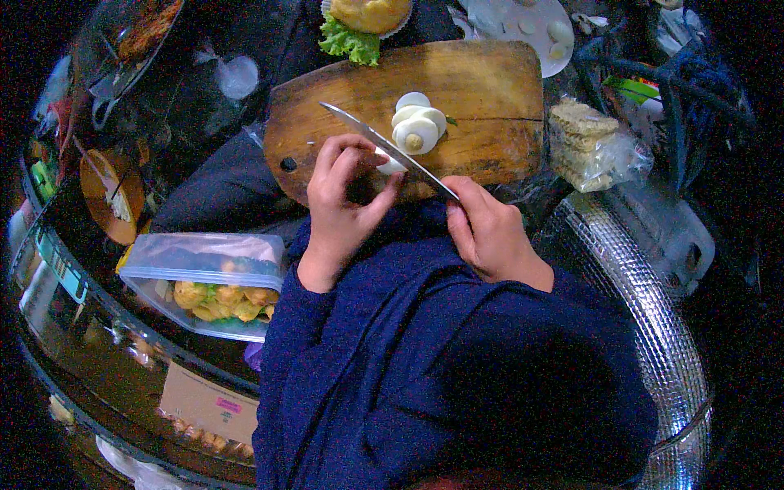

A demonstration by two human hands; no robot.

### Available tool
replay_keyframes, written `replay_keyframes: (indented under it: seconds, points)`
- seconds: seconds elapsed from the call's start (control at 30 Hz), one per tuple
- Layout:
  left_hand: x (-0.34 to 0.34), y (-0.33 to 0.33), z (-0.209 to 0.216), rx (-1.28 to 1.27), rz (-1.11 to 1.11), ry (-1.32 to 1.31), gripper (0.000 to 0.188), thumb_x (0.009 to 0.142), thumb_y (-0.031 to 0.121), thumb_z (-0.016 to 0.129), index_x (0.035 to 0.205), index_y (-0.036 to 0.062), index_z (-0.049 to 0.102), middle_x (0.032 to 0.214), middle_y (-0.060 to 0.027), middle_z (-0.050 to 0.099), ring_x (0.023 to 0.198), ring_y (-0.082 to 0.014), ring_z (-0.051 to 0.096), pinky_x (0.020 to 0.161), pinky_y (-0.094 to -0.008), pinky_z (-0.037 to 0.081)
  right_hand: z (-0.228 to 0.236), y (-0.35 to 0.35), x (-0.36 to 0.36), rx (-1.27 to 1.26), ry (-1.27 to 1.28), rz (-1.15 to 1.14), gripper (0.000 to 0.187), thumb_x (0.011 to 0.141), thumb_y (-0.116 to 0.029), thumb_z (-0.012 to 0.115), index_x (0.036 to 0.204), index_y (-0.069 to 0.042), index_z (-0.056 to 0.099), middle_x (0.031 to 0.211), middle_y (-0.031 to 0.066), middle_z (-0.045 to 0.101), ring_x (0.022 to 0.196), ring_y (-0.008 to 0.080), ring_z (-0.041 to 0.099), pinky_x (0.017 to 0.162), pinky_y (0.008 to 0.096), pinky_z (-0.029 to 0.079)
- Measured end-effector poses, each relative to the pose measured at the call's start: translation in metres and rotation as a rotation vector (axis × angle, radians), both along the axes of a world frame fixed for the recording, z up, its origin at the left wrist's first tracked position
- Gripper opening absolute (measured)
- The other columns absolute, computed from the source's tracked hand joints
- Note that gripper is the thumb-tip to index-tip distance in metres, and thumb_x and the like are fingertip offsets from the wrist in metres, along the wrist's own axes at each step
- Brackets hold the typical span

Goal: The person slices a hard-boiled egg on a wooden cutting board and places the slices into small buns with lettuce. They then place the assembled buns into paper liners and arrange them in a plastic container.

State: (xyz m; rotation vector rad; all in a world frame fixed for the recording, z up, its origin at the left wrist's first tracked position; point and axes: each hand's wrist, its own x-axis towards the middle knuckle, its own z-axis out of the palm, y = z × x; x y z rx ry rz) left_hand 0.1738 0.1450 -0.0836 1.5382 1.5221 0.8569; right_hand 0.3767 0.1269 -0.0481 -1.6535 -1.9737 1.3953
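Observation:
A worn wooden cutting board (327,90) lies in front of me, tilted slightly. On it rests a small pile of white boiled egg slices (414,126), the nearest showing a pale yolk. My right hand (494,233) is closed round the handle end of a knife (367,133), whose blade slants up to the left, just beside the pile. Under the blade, a smaller white piece of boiled egg (390,166) sits between the curled fingers and thumb of my left hand (339,200). The blade partly covers that piece.
A bun with lettuce (363,18) stands beyond the board. Dried noodle blocks in clear wrap (586,139) lie to its right, above a silver foil sheet (633,269). At left are a clear plastic box (192,257) of filled yellow buns, a brown bowl (131,204) and a knotted bag (237,77).

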Motion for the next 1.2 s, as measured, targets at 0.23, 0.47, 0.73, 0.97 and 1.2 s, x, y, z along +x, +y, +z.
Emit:
replay_keyframes:
  seconds: [0.23, 0.47, 0.73, 0.97, 1.2]
  points:
    - [0.000, 0.002, 0.004, 0.028, -0.012, 0.057, 0.024, 0.066, 0.005, 0.076, 0.084, 0.0003, 0.062, 0.094, -0.0121, 0.058, 0.084, -0.0263, 0.061, 0.073, -0.0319, 0.050, -0.002, -0.004, 0.000, 0.030, -0.019, 0.010, 0.033, 0.086, -0.013, 0.055, 0.118, -0.010, 0.048, 0.099, 0.0166, 0.060, 0.078, 0.0398, 0.062, 0.064, 0.0480, 0.054]
    - [0.000, 0.004, 0.007, 0.039, -0.031, 0.077, 0.024, 0.066, 0.004, 0.076, 0.083, 0.0002, 0.061, 0.091, -0.0119, 0.057, 0.082, -0.0257, 0.060, 0.071, -0.0319, 0.049, -0.002, -0.007, -0.001, -0.011, -0.063, 0.029, 0.036, 0.085, -0.014, 0.056, 0.120, -0.010, 0.048, 0.101, 0.0159, 0.060, 0.077, 0.0395, 0.063, 0.064, 0.0486, 0.054]
    - [-0.003, 0.002, 0.007, 0.000, -0.040, 0.106, 0.024, 0.066, 0.005, 0.076, 0.082, 0.0009, 0.059, 0.088, -0.0120, 0.056, 0.080, -0.0269, 0.060, 0.069, -0.0327, 0.049, -0.008, -0.008, -0.005, 0.027, -0.085, 0.073, 0.041, 0.085, -0.016, 0.057, 0.124, -0.010, 0.046, 0.104, 0.0167, 0.059, 0.072, 0.0396, 0.063, 0.063, 0.0492, 0.054]
    - [-0.003, 0.001, 0.004, 0.023, -0.028, 0.134, 0.025, 0.064, 0.005, 0.077, 0.081, 0.0017, 0.059, 0.084, -0.0119, 0.055, 0.077, -0.0281, 0.059, 0.067, -0.0342, 0.048, -0.002, -0.004, -0.010, -0.081, -0.186, 0.114, 0.035, 0.085, -0.008, 0.056, 0.120, -0.008, 0.049, 0.106, 0.0166, 0.060, 0.085, 0.0373, 0.062, 0.067, 0.0442, 0.054]
    - [-0.003, 0.002, 0.004, 0.017, -0.023, 0.147, 0.025, 0.064, 0.005, 0.077, 0.080, 0.0017, 0.059, 0.082, -0.0117, 0.055, 0.076, -0.0280, 0.058, 0.066, -0.0340, 0.048, -0.002, -0.002, -0.015, -0.059, -0.197, 0.113, 0.036, 0.085, -0.009, 0.056, 0.121, -0.008, 0.048, 0.104, 0.0159, 0.060, 0.083, 0.0370, 0.063, 0.066, 0.0442, 0.054]
